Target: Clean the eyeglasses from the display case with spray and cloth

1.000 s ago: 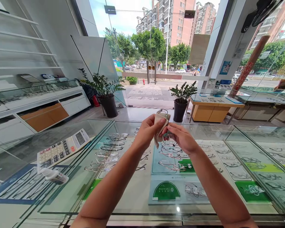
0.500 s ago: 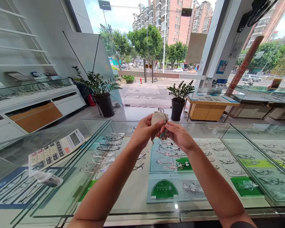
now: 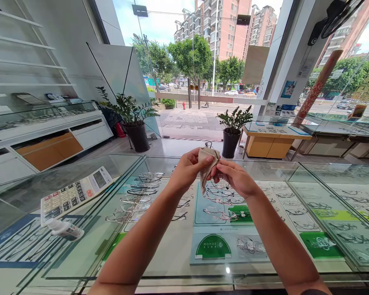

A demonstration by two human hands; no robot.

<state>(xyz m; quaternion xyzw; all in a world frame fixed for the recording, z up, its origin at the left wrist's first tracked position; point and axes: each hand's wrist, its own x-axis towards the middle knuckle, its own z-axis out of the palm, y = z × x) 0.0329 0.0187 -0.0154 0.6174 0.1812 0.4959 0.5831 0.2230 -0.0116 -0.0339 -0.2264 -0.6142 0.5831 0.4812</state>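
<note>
My left hand (image 3: 187,169) pinches a beige cleaning cloth (image 3: 206,163) folded over part of a pair of glasses (image 3: 219,180). My right hand (image 3: 236,177) grips the same glasses from the right, fingers closed on the frame. A thin bit of the frame sticks up above the cloth. Both hands meet in mid-air above a glass display counter (image 3: 160,262). Under the glass lie several rows of spectacles on white and green trays (image 3: 217,213).
A calculator (image 3: 76,191) and a small spray bottle (image 3: 64,229) lie on the counter at the left. More glass counters run to the right (image 3: 341,196) and left. Two potted plants (image 3: 232,131) stand by the shop window ahead.
The hands stay together on the cloth and glasses, shifting only slightly. The cloth hangs a little lower between the hands than half a second ago. The view has drifted a little.
</note>
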